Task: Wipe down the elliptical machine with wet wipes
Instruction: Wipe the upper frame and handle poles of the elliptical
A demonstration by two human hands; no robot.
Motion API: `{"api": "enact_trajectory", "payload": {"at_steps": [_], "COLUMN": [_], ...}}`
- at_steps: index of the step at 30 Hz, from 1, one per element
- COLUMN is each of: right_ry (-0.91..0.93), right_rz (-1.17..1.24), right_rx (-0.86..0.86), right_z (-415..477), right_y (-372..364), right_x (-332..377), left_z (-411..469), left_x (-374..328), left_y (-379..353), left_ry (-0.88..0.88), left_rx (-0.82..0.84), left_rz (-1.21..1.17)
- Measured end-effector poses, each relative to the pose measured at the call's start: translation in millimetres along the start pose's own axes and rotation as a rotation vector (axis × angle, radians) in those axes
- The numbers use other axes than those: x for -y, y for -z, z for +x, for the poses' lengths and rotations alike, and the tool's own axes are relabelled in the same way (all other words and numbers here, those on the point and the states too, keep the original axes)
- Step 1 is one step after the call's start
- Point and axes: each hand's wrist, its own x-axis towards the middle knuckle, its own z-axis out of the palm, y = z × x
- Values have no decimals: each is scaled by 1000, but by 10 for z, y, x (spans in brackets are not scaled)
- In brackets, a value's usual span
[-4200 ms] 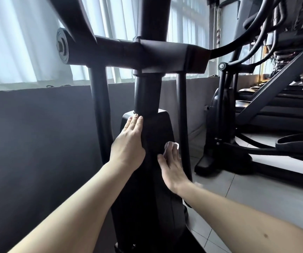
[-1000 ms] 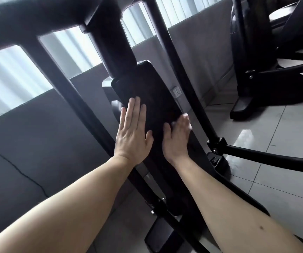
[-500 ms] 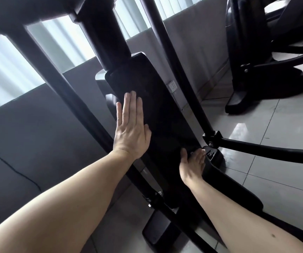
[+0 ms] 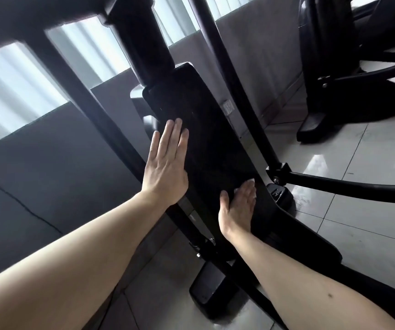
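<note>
Our left grip (image 4: 166,166) lay flat to steady the cover (image 4: 206,129); our right grip (image 4: 238,207), fingers straight, pressed the wipe (image 4: 249,186).

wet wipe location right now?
Head view: the wet wipe peeks out beneath the right hand, pressed on the lower end of the black housing, below-right of the left hand.

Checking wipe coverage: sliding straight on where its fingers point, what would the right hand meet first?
The right hand would probably meet the swing bar above its pivot joint; depth unclear.
</note>
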Motion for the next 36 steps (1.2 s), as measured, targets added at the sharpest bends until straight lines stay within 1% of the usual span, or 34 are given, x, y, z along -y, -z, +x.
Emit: {"api": "enact_trajectory", "payload": {"at_steps": [2, 3, 4, 8, 10, 12, 13, 15, 19, 20, 22, 24, 28, 30, 31, 33, 36], "right_ry": [-113, -120, -76, 351, 440, 480, 479, 419, 167, 119, 91, 161, 434, 495, 486, 378, 98], "right_rz": [26, 56, 81, 51, 9, -49, -75, -107, -189, -194, -155, -102, -64, -74, -84, -101, -157], "right_rx": [33, 32, 16, -17, -19, -30, -25, -5, 46, 61, 55, 14, -27, -39, -44, -43, 21], "right_z": [-9, -2, 4, -28, -17, -22, -67, -205, -457, -477, -455, -362, -144, -111, -130, -220, -355], "right_y": [-12, -4, 0, 8, 11, -1, -16, -80, -241, -268, -272, -234, -89, -74, -89, -162, -249], "right_x": [43, 153, 302, 979, 1111, 1010, 901, 616, 10, -64, -28, 203, 708, 726, 661, 402, -152], "left_z": [-63, -85, -105, -180, -217, -250, -259, -263, -289, -304, -348, -400, -483, -492, -494, -501, -515], "left_x": [31, 56, 84, 193, 239, 261, 259, 231, 167, 161, 153, 163, 230, 241, 231, 187, 133], "left_y": [32, 47, 58, 40, 5, -21, -29, -45, -44, -38, -33, -40, -98, -111, -117, -134, -158], "left_ry": [-8, -16, -24, -55, -55, -52, -54, -42, -4, -3, -3, -7, -67, -81, -78, -61, -49], "left_rx": [12, 16, 21, 16, 25, 52, 57, 61, 82, 92, 104, 107, 110, 107, 106, 111, 136], "left_rz": [35, 48, 57, 41, 44, 53, 60, 75, 55, 46, 28, 16, -22, -23, -20, -20, -1]}}
